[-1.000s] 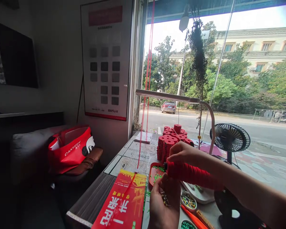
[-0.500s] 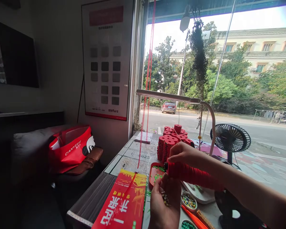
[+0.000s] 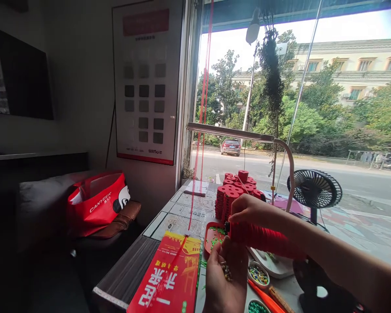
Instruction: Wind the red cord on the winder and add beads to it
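Red bag [image 3: 99, 206] stands upright at far left, apart from the desk [image 3: 125, 267]. On the desk's near end lies a red packet [image 3: 166, 280], which a red cord [image 3: 192, 208] meets from above; it possibly serves as a weight. Next, a red tray [image 3: 208, 247] bears scattered green pieces, its wall presumably stopping them rolling off.

Left hand [image 3: 237, 271]: palm up, fingers curled to keep small beads [image 3: 227, 273] in its hollow, evidently against spillage. Its fingertips are just below the dark end of a red ribbed roll [image 3: 263, 238]; contact cannot be told.

Right hand [image 3: 250, 209]: fingers drawn together at that same end, perhaps steadying it; what they pinch is hidden. The roll extends rightward beneath the forearm. A bowl [image 3: 260, 286] of mixed beads sits just beside the left hand, judged convenient for reach.
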Action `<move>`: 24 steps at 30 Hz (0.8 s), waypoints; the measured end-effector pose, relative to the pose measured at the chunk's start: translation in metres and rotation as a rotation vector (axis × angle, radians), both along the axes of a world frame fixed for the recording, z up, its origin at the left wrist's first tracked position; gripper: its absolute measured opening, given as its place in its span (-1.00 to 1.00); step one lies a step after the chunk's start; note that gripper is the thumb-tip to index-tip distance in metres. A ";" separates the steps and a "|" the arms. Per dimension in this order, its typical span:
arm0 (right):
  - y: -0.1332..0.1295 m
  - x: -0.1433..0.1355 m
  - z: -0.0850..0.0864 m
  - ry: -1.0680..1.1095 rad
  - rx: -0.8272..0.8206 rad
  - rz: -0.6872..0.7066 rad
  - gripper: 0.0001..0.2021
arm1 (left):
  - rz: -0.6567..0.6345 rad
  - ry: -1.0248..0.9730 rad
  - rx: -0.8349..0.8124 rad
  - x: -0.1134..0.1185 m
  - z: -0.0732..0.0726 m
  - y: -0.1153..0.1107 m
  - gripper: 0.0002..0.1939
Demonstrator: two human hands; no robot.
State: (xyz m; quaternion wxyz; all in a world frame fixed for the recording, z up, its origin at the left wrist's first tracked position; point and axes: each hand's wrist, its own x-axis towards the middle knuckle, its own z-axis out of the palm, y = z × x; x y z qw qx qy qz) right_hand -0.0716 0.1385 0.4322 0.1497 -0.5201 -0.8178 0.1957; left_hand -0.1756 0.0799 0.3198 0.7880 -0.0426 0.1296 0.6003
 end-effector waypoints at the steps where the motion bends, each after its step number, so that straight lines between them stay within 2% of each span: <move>1: -0.005 -0.001 -0.002 0.004 0.053 -0.010 -0.83 | -0.003 -0.011 -0.035 -0.001 0.000 0.000 -0.61; 4: -0.032 -0.006 -0.016 0.013 0.171 -0.015 -0.89 | -0.012 -0.053 -0.121 -0.003 0.002 -0.004 -0.62; 9: -0.076 -0.016 -0.047 -0.084 0.159 0.104 -0.81 | -0.036 -0.078 -0.030 -0.001 0.004 -0.010 -0.54; 14: -0.076 -0.015 -0.061 -0.160 0.344 0.122 -0.79 | -0.092 -0.091 0.055 0.004 0.002 -0.012 -0.46; 21: -0.074 -0.020 -0.066 -0.230 0.417 0.127 -0.81 | -0.088 -0.129 0.200 0.013 -0.022 -0.002 -0.62; 24: -0.074 -0.018 -0.066 -0.245 0.429 0.142 -0.84 | -0.096 -0.120 0.242 0.012 -0.022 -0.003 -0.64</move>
